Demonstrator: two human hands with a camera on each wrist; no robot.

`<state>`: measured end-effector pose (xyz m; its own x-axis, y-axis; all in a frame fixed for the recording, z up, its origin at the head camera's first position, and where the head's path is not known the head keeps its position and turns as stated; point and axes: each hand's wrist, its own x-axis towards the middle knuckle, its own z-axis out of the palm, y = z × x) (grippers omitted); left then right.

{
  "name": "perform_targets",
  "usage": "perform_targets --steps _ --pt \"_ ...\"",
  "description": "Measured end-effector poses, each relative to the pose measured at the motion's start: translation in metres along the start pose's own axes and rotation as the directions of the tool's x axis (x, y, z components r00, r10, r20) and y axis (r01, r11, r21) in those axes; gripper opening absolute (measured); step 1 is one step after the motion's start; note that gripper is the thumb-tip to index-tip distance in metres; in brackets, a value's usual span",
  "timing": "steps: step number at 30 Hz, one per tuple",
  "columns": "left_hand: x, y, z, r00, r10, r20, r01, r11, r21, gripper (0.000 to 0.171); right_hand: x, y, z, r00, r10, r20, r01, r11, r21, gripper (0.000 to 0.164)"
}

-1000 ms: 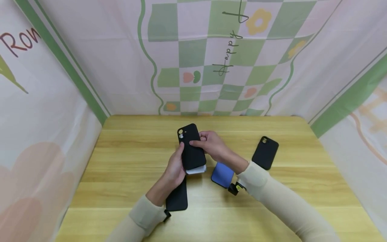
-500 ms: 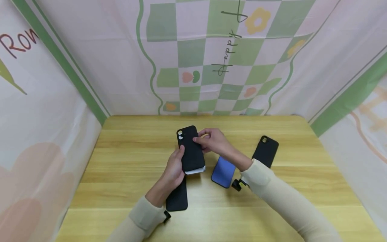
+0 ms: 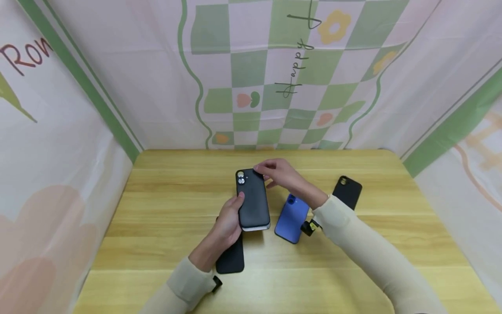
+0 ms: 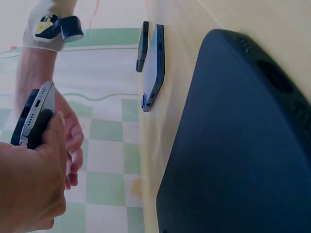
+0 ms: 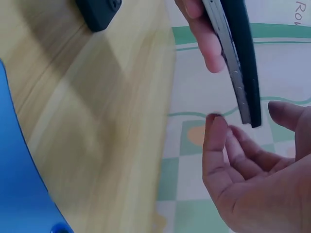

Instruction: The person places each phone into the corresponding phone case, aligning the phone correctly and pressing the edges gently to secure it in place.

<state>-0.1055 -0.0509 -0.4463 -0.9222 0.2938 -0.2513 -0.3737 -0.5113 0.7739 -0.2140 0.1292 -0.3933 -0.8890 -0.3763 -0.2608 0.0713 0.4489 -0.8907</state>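
My left hand (image 3: 229, 220) grips a phone by its left side, thumb on the black phone case (image 3: 254, 200) that covers its back. Two camera lenses show in the case's upper left corner. A strip of the pale phone (image 3: 256, 228) shows past the case's lower edge, and its silver edge (image 4: 43, 109) shows in the left wrist view. My right hand (image 3: 280, 172) is at the upper right corner of the case. In the right wrist view its thumb and loosely bent fingers stand on either side of the phone's end, with gaps between.
On the wooden table (image 3: 168, 196), a blue phone (image 3: 292, 220) lies right of the held phone. Another black case (image 3: 347, 192) lies farther right, partly behind the right forearm. A black phone-shaped thing (image 3: 230, 259) lies beneath the left wrist. Printed cloth (image 3: 251, 74) hangs behind.
My right hand has moved from the case's right side to its upper corner. The held phone and case have tilted and shifted slightly nearer me, and both lenses now show in the openings.
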Motion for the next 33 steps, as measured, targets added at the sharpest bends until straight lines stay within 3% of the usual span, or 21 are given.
perform_targets --steps 6,18,33 --pt "-0.0039 0.0016 0.0021 0.999 -0.02 0.035 0.018 0.999 0.033 0.056 0.0006 -0.0012 0.0032 0.997 0.031 0.073 -0.036 0.997 0.066 0.036" --pt "-0.0063 0.0026 0.0012 0.997 -0.048 0.054 0.046 0.998 0.044 0.054 -0.0017 -0.0026 0.0046 0.995 0.073 0.068 -0.079 0.994 0.082 0.034" --pt "-0.0078 0.0053 0.0012 0.995 -0.063 0.074 0.059 0.997 0.048 0.052 -0.0043 -0.0008 0.0039 0.997 0.04 0.065 -0.045 0.996 0.082 0.028"
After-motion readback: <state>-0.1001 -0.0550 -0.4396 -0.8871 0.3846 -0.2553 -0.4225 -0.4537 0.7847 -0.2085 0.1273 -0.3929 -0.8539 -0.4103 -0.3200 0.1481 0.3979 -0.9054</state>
